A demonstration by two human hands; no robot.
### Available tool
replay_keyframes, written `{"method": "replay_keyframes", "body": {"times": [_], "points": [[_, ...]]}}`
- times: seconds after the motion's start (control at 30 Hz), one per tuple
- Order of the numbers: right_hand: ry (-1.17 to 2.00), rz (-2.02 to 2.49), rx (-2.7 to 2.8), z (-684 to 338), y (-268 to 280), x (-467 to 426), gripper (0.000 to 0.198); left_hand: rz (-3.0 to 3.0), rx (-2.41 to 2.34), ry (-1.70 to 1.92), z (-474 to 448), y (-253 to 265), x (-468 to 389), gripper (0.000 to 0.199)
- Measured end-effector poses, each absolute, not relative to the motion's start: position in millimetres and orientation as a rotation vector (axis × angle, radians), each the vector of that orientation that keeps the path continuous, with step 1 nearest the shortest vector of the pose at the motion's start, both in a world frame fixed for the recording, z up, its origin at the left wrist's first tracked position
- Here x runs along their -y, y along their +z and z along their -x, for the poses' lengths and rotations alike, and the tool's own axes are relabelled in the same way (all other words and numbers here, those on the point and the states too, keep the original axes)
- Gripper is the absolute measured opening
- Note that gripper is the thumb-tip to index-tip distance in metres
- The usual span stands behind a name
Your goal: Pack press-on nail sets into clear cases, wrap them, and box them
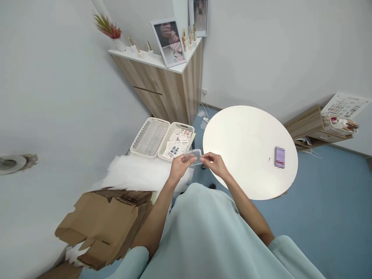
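Between my two hands is a small clear plastic case, held up in front of my body. My left hand grips it from its left side, thumb on top. At the right edge, the fingers of my right hand pinch its rim. Just beyond my left hand stands a white basket with printed cards and packets in it. Beside that, a second white basket holds a stack of clear plastic pieces. What the case contains, if anything, I cannot make out.
A round white table stands to the right, with a purple pixelated item on it. White sheet material and folded cardboard boxes lie at left. A wooden cabinet with picture frames fills the corner. A low shelf is far right.
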State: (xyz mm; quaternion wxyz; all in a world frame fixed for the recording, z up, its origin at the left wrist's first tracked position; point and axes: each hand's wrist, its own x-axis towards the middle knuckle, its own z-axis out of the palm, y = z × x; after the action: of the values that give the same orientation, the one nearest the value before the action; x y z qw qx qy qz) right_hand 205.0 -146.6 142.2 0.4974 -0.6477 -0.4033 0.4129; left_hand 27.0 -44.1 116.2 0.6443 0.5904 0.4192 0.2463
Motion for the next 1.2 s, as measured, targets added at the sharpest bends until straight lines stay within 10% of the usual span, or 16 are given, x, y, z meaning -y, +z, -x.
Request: {"method": "replay_keyframes", "body": {"times": [0.47, 0.7, 1.2], "points": [[0.852, 1.681, 0.689, -325.2, 110.1, 292.3, 0.035, -1.226, -0.900, 0.331, -176.6, 138.6, 153.7, 0.063], [0.433, 1.808, 1.368, -346.8, 113.6, 330.7, 0.076, -1.299, -0.912, 0.235, -198.1, 131.4, 178.4, 0.063], [0.938, 1.513, 0.799, -351.6, 108.0, 351.3, 0.075, -1.356, -0.574, 0.216, -187.2, 132.8, 183.7, 0.097]]}}
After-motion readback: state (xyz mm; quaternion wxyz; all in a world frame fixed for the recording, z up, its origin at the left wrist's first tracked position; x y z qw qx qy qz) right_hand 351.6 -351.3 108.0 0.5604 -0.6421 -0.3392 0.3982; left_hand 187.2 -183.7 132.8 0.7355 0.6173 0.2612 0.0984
